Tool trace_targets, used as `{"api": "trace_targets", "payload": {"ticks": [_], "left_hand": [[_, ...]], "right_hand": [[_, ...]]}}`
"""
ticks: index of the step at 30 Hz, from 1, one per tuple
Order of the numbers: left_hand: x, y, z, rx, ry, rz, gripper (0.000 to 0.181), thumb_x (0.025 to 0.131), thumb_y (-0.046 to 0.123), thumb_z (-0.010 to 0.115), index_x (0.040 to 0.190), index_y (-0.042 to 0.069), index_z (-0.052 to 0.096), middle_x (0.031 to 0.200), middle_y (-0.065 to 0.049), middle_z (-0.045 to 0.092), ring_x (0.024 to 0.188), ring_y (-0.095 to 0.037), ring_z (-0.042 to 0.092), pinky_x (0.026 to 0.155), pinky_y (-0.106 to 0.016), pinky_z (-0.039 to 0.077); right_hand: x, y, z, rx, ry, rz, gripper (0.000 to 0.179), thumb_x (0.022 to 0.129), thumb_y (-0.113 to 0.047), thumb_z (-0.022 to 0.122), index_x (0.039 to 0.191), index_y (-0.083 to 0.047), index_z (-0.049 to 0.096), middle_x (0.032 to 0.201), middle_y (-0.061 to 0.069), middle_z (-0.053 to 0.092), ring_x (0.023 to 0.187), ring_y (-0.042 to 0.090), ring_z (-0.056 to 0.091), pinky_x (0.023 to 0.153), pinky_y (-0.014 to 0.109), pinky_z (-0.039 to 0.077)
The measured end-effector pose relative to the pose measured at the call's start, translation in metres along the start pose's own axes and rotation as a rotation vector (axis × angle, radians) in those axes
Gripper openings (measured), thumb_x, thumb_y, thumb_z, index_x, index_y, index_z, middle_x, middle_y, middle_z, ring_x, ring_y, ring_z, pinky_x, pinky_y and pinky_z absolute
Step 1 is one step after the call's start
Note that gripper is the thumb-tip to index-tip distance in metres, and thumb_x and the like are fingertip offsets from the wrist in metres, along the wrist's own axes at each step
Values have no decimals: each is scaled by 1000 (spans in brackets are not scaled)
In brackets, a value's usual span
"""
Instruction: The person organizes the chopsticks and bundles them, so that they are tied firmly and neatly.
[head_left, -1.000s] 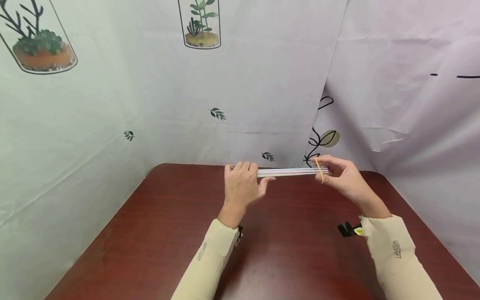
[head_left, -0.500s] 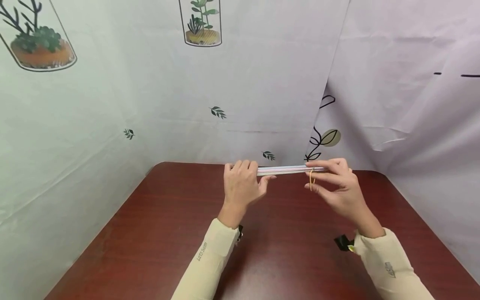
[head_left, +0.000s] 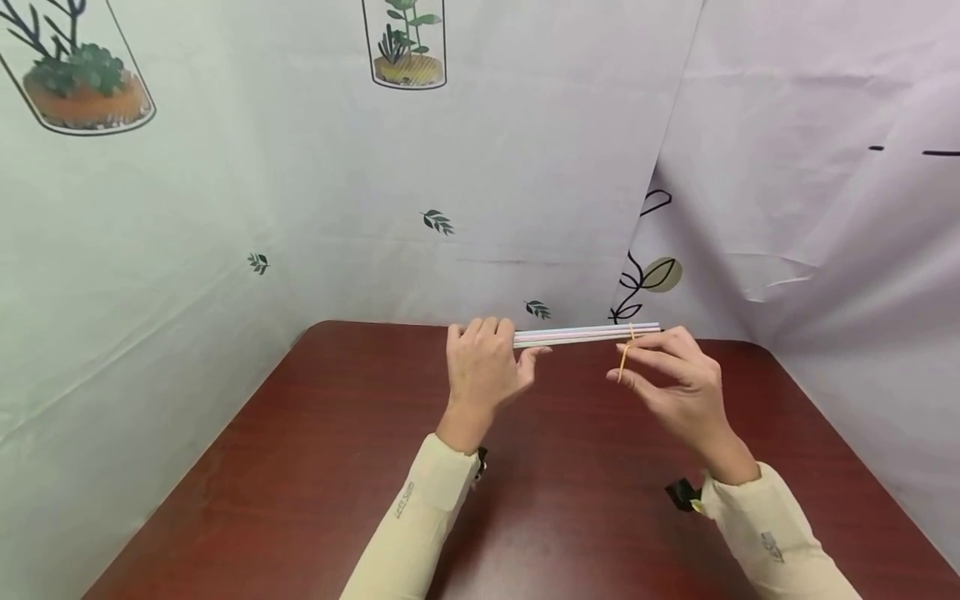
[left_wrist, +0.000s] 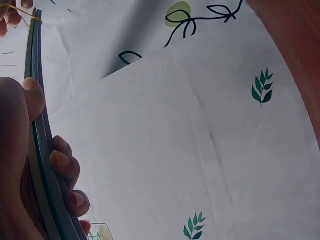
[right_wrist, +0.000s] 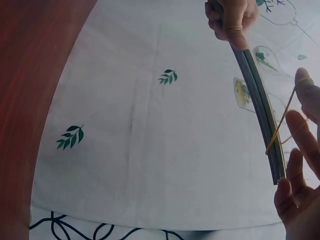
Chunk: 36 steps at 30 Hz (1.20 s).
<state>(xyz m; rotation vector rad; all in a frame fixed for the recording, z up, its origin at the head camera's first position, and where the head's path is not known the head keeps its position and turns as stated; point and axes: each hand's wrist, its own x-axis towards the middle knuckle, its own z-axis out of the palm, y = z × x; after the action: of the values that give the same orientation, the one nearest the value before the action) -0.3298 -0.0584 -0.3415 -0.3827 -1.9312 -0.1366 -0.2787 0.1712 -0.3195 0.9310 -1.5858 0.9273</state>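
Yellow rubber band (head_left: 623,363) loops slim pastel sticks (head_left: 562,336) the left hand (head_left: 482,367) grips, ends newly bared above the right hand (head_left: 681,385) stretching it, seemingly mid-binding.

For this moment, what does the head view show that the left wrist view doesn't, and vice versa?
Head only: the left sleeve and right sleeve.
Left wrist only: the fingertips of the left hand, opposite its thumb, curled round the stick bundle.
Both: the bundle, the yellow band, the reddish-brown table, the left hand and at least part of the right hand.
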Motion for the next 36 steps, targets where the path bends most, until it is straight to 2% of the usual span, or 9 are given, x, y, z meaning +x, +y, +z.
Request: {"api": "trace_targets", "payload": {"ticks": [2,5,8,11,16,20,24,31,36], "left_hand": [[1,0,-1,3,-11,-14,53,81,62,62,62,14,48,56,0,47,55,-20,50,57,-38,38],[1,0,-2,3,-33,-24,52,80,61,63,63,14,49,57,0,47,56,-20,50,59,-38,39],[2,1,-3,1,-52,-24,52,80,61,63,63,14,49,57,0,47,56,-21,50,59,-38,39],[2,2,-3,5,-66,-27,52,81,61,63,63,14,49,57,0,47,57,-21,51,60,-38,40],[2,1,-3,19,-73,-28,52,81,62,62,64,14,50,58,0,48,57,-20,51,60,-38,40],[2,0,-2,24,-60,-36,52,79,62,63,65,14,51,59,0,50,59,-21,52,61,-39,40],[1,0,-3,22,-45,-40,54,78,63,65,64,14,50,58,0,49,58,-21,51,60,-39,39],[3,0,-3,28,-19,-26,52,76,62,66,64,14,51,58,0,49,58,-21,52,61,-39,39],[4,-1,-5,23,-18,-29,51,76,62,67,66,13,54,61,-1,53,62,-21,55,63,-39,40]], "right_hand": [[-2,2,0,3,40,40,38,79,-30,84,82,7,76,75,15,69,70,12,52,68,13,39],[-4,4,1,14,101,123,27,70,-8,88,86,10,76,69,8,66,59,7,44,54,12,33],[-4,1,2,0,123,194,37,60,11,83,95,11,75,66,7,65,54,3,37,48,13,28],[0,-6,3,-23,133,241,48,58,18,79,106,9,73,68,13,68,54,-1,42,49,14,30],[7,-19,7,-46,168,347,51,63,17,79,113,9,70,65,14,66,54,-1,46,50,12,34],[9,-21,8,-63,189,412,49,66,15,79,113,10,70,66,-2,65,48,0,40,46,12,31],[8,-20,9,-57,215,445,47,67,14,79,113,10,69,66,-10,62,44,0,38,44,12,30],[7,-18,10,-79,206,511,47,70,10,80,115,9,69,68,-9,60,44,0,39,45,10,32],[-2,-4,10,-40,231,590,46,72,8,79,117,7,69,69,-10,61,45,1,42,46,11,34]]}}
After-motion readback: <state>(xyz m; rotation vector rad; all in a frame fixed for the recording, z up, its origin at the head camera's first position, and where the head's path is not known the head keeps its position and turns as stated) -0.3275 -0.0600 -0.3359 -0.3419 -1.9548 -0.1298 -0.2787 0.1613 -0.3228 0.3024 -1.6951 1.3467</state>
